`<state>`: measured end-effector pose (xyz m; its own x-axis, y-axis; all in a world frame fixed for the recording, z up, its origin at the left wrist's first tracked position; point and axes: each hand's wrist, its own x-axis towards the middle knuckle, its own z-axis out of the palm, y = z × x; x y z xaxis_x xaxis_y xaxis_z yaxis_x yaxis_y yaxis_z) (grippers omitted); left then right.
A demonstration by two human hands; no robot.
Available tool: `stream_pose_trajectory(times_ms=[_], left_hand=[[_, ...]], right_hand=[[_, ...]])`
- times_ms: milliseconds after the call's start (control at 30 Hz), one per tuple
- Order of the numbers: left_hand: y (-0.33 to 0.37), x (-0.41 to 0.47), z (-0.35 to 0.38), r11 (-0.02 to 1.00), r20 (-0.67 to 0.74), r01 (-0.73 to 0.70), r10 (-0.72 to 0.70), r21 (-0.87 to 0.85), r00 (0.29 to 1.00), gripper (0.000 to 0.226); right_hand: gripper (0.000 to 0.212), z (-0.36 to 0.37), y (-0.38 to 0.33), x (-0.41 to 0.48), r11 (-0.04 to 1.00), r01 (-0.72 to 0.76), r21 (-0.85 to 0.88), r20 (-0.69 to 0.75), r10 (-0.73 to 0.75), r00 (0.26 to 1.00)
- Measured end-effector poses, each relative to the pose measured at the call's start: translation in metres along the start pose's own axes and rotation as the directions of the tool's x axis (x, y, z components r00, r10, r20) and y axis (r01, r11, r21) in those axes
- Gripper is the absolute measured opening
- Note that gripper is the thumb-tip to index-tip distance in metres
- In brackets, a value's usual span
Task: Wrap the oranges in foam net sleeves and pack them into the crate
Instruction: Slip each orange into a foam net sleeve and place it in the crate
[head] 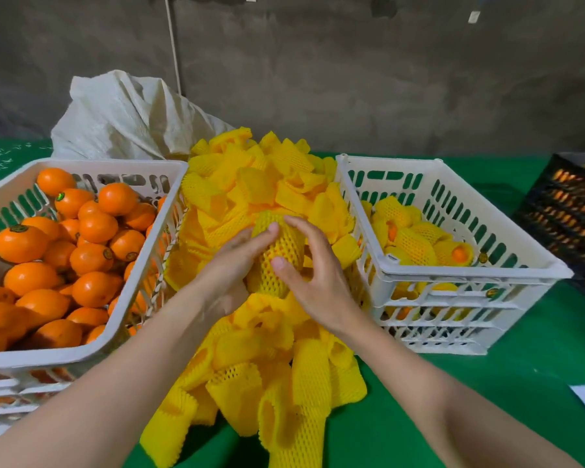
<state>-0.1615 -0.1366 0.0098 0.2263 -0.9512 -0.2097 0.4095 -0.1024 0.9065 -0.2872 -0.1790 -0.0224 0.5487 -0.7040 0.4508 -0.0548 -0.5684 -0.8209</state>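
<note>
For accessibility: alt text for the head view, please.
The left hand and right hand hold a sleeved orange over a pile of yellow foam net sleeves. The left crate holds bare oranges, the right crate wrapped oranges, on a green table.

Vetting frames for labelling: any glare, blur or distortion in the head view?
Head view: small glare spots on the bare oranges; wide-angle lens bows the rims of the left crate and right crate; left hand, right hand and sleeved orange slightly soft; black crate dim at the right edge.
</note>
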Motion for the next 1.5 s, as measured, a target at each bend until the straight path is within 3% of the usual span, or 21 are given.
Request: stream_pose_trajectory(times_ms=[67,233,333,400,467,500,567,633,700,800,900,1000,1133,1233,1300,1400,1500], left_hand=[[-0.005,0.002,0.016,0.999,-0.002,-0.037,0.037,-0.038,0.999,0.008],[-0.012,0.016,0.058,0.982,0.145,0.048,-0.021,-0.185,0.989,0.053],[-0.015,0.034,0.084,0.988,0.156,0.033,-0.008,-0.154,0.988,0.053],[-0.021,0.049,0.105,0.989,0.099,-0.054,0.068,-0.135,0.993,0.046],[-0.032,0.068,0.123,0.972,0.006,-0.230,0.230,0.051,0.973,0.035],[-0.038,0.079,0.132,0.918,-0.009,-0.331,0.342,0.220,0.940,0.027],[-0.049,0.101,0.146,0.668,0.086,-0.464,0.517,0.582,0.852,0.021],[-0.060,0.120,0.156,0.366,0.266,-0.471,0.487,0.802,0.832,0.022],[-0.066,0.130,0.159,0.217,0.342,-0.442,0.381,0.870,0.859,0.020],[-0.068,0.136,0.155,0.235,0.359,-0.455,0.358,0.859,0.862,0.012],[-0.067,0.135,0.154,0.231,0.357,-0.468,0.396,0.853,0.846,0.014],[-0.068,0.135,0.154,0.233,0.361,-0.479,0.410,0.846,0.837,0.015],[-0.069,0.137,0.152,0.243,0.385,-0.507,0.412,0.827,0.826,0.017],[-0.069,0.137,0.150,0.262,0.389,-0.508,0.394,0.821,0.833,0.015],[-0.069,0.135,0.150,0.285,0.379,-0.505,0.398,0.815,0.836,0.013],[-0.068,0.130,0.150,0.330,0.342,-0.501,0.436,0.800,0.832,0.010],[-0.065,0.119,0.140,0.423,0.294,-0.482,0.435,0.768,0.851,0.012]], right_hand=[[0.051,-0.007,0.002,-0.005,0.999,0.031,-0.029,0.022,-0.030,0.999],[0.063,-0.042,0.012,-0.006,0.991,-0.047,-0.124,-0.113,0.033,0.993],[0.059,-0.075,0.017,-0.003,0.984,-0.049,-0.172,-0.209,0.012,0.978],[0.056,-0.103,0.024,0.003,0.983,-0.037,-0.181,-0.266,-0.013,0.964],[0.055,-0.132,0.034,0.015,0.986,-0.067,-0.153,-0.324,0.014,0.946],[0.056,-0.147,0.041,0.022,0.986,-0.107,-0.129,-0.359,0.054,0.932],[0.060,-0.175,0.057,0.041,0.969,-0.233,-0.084,-0.439,0.174,0.882],[0.064,-0.197,0.076,0.062,0.929,-0.364,-0.070,-0.474,0.290,0.831],[0.065,-0.209,0.095,0.087,0.876,-0.454,-0.161,-0.443,0.347,0.827],[0.066,-0.210,0.124,0.134,0.730,-0.543,-0.414,-0.304,0.452,0.839],[0.065,-0.189,0.151,0.168,0.597,-0.524,-0.608,-0.178,0.540,0.822],[0.063,-0.163,0.184,0.175,0.574,-0.488,-0.657,-0.136,0.547,0.826],[0.066,-0.151,0.213,0.172,0.561,-0.359,-0.746,0.075,0.606,0.792],[0.073,-0.150,0.211,0.173,0.542,-0.390,-0.745,0.040,0.620,0.784],[0.066,-0.150,0.193,0.173,0.595,-0.412,-0.690,-0.076,0.506,0.859],[0.039,-0.146,0.151,0.171,0.794,-0.304,-0.526,-0.281,0.175,0.944],[0.024,-0.129,0.109,0.152,0.889,-0.102,-0.447,-0.272,-0.027,0.962]])
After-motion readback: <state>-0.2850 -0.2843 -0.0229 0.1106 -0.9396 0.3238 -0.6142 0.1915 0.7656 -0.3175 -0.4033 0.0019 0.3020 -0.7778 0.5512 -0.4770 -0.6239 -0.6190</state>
